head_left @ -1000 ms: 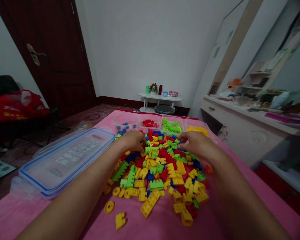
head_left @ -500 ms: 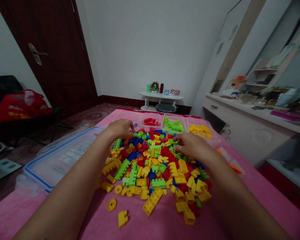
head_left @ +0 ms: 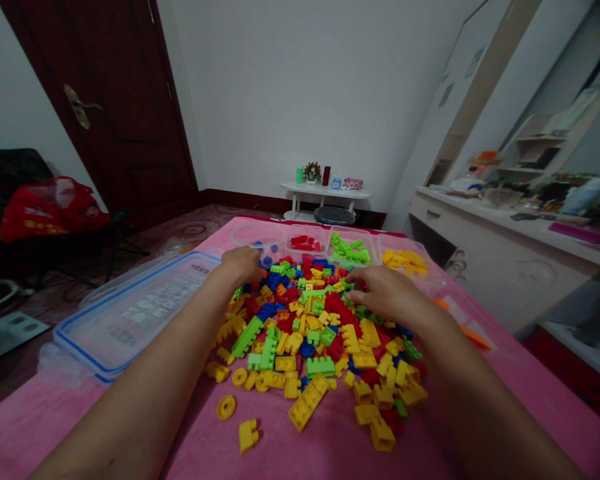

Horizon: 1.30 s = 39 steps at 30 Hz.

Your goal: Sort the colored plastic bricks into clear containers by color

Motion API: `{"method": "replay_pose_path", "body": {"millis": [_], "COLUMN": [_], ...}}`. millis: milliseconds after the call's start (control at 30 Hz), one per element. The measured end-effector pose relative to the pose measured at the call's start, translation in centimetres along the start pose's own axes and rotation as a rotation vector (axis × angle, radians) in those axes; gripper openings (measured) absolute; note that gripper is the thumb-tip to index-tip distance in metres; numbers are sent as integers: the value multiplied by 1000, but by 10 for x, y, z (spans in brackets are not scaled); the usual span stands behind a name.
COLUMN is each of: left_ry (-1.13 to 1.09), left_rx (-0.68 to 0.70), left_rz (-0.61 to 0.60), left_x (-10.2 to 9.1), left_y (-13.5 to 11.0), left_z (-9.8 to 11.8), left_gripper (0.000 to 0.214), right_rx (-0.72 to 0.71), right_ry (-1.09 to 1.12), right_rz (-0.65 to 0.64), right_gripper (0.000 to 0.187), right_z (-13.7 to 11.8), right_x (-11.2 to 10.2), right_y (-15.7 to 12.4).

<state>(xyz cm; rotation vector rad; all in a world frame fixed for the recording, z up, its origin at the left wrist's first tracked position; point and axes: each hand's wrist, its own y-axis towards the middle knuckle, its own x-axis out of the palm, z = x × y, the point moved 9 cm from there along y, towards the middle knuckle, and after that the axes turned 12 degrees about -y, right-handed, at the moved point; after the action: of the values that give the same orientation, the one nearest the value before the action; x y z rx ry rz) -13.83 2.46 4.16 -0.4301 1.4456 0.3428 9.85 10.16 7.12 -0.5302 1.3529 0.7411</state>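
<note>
A large heap of toy building bricks [head_left: 305, 327] in yellow, red, green and blue lies on the pink cloth [head_left: 190, 433]. My left hand [head_left: 241, 265] is at the heap's far left edge, beside a clear container holding a few blue bricks [head_left: 266, 250]. Its fingers point down and are mostly hidden, so any brick in them does not show. Over the right side of the heap is my right hand [head_left: 383, 290]. Its thumb and fingers are bent and apart, near red and green bricks, with nothing visible between them.
Behind the heap stand clear containers with red bricks [head_left: 305, 243], green bricks [head_left: 350, 249] and yellow bricks [head_left: 405, 262]. A clear blue-edged lid [head_left: 140, 313] lies at left. Orange pieces [head_left: 475, 337] rest at right. A yellow ring [head_left: 226, 407] lies near the front.
My left hand has drawn slightly left and down, uncovering blue bricks in the back-left container. My right hand stays nearly in place. The view has shifted a little.
</note>
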Motion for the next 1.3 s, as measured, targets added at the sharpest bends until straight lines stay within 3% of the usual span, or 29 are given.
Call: {"method": "replay_pose_path", "body": {"millis": [433,633,767,1000,1167,1300], "left_ry": [-68,6,-77,-519,-884,-1203], "left_rx": [211,137,156,374,416,482], "left_rz": [-203,-175,-128,-25,-136,-264], "left_x": [27,28,15,-22,-17,-12], "left_y": [3,-2,-4,-17,-27,-34], "left_z": [15,19,20,52,80,101], "left_gripper": [45,48,52,49,61,61], "right_rx": [-38,-42,-43,-109,-106,-225], "right_ry": [-7,-5,9,200,418,546], "right_rz": [-19,-26,-10,102,264,402], "right_gripper": [34,35,34,36,50,55], "right_z": [-3,-3,-4,-29,-41,-54], "right_x": [8,8,6,-7,-16,-29], "right_y": [5,4,3,0,-2,-6]}}
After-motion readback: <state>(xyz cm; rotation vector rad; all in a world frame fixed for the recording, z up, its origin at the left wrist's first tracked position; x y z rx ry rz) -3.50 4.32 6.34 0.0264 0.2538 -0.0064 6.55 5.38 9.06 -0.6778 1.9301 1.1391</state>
